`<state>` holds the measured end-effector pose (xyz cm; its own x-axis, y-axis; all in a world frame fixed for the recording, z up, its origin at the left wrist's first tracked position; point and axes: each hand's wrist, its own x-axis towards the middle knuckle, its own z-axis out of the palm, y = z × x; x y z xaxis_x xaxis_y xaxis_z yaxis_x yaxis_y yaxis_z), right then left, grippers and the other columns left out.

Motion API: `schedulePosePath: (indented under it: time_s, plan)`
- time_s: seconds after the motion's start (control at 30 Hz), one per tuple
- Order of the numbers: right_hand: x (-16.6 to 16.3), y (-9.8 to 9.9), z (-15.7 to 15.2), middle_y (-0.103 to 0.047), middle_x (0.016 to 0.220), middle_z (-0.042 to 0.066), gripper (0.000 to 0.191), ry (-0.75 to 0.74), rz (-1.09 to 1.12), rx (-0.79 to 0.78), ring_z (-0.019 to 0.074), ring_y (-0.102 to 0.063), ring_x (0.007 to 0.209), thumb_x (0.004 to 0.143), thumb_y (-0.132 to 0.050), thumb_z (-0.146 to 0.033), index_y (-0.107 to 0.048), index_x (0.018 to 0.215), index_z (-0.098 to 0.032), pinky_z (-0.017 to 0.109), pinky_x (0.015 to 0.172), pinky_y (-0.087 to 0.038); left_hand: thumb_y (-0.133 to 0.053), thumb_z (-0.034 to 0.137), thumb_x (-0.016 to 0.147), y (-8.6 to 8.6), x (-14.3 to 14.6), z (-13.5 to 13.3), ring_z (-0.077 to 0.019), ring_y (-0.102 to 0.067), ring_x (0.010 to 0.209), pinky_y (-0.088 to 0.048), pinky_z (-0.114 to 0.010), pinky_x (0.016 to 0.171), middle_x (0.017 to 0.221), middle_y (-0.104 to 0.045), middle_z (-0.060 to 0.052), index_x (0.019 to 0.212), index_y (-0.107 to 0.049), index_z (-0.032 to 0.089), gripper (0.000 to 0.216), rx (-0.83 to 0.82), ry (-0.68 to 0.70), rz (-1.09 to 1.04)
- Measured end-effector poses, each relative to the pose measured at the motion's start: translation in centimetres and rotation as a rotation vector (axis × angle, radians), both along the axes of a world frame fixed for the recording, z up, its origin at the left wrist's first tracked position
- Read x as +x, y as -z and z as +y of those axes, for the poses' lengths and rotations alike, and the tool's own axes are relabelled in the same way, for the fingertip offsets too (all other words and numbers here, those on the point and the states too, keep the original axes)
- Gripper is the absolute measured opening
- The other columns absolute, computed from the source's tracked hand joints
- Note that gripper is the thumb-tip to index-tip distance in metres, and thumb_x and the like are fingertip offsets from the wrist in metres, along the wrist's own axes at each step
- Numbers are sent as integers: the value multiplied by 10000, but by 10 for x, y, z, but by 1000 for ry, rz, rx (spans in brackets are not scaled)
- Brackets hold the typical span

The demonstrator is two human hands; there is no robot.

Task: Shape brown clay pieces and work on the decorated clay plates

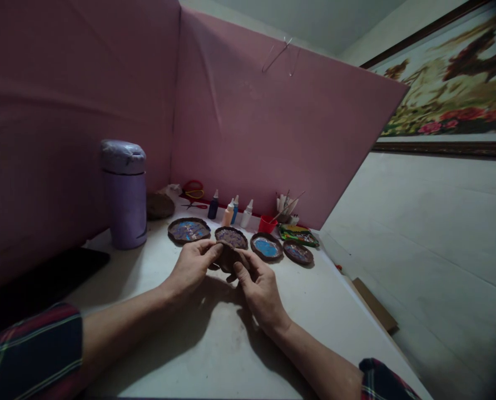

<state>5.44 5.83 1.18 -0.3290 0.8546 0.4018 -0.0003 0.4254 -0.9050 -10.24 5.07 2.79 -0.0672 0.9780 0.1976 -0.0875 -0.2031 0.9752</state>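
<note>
Between both hands a thin piece of dark brown clay is held up over the white table, tilted, with an uneven edge. My left hand pinches its left side between thumb and fingers. On the right side, my right hand grips it with the thumb on the near face. Just behind it sit shallow brown clay dishes: one with purplish paint, one with a blue centre, a blue-streaked one at left and a smaller one at right.
A purple flask stands at left beside a brown clay lump and a black flat object. Several paint bottles, scissors, a red cup and a green packet line the back, before pink panels.
</note>
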Motion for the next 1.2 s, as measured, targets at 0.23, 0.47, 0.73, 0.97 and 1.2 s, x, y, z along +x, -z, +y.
schedulePosePath:
  time_s: [0.23,0.47,0.73,0.97,1.2]
  plan:
    - [-1,1,3,-602,712,3,293,9,107,-186,104,-536,483,847,-561,-410,-590,1003,-163,220,442,-469,-652,441,763,3,5,-1,-175,-637,744,-494,-306,712,870,-697,-81,953,-653,125,369,-25,80,-152]
    - [7,2,4,-672,858,50,488,40,-261,144,154,-597,664,803,-629,-295,-499,1260,-182,254,580,-486,-738,327,685,2,5,-5,-200,-670,689,-533,-309,634,757,-699,-62,887,-639,119,306,-165,99,-299]
    - [21,2,20,-562,1048,46,618,-76,-435,514,142,-569,793,776,-607,-112,-450,1331,-333,252,657,-491,-741,259,649,4,3,-2,-119,-589,491,-470,-226,480,639,-668,-18,882,-652,125,283,-155,48,-292]
    - [16,-2,16,-557,977,47,302,-15,-283,471,146,-566,812,791,-571,-116,-634,1057,-245,231,616,-473,-733,261,700,4,5,-5,-126,-623,567,-507,-233,528,712,-672,-22,1015,-623,160,348,-163,192,-322]
    - [13,-3,13,-556,1007,60,107,114,-155,329,165,-558,870,778,-647,-248,-636,869,-192,224,599,-449,-659,404,772,-4,7,-9,-189,-651,801,-534,-309,685,988,-676,-98,1076,-616,171,385,-116,350,-329]
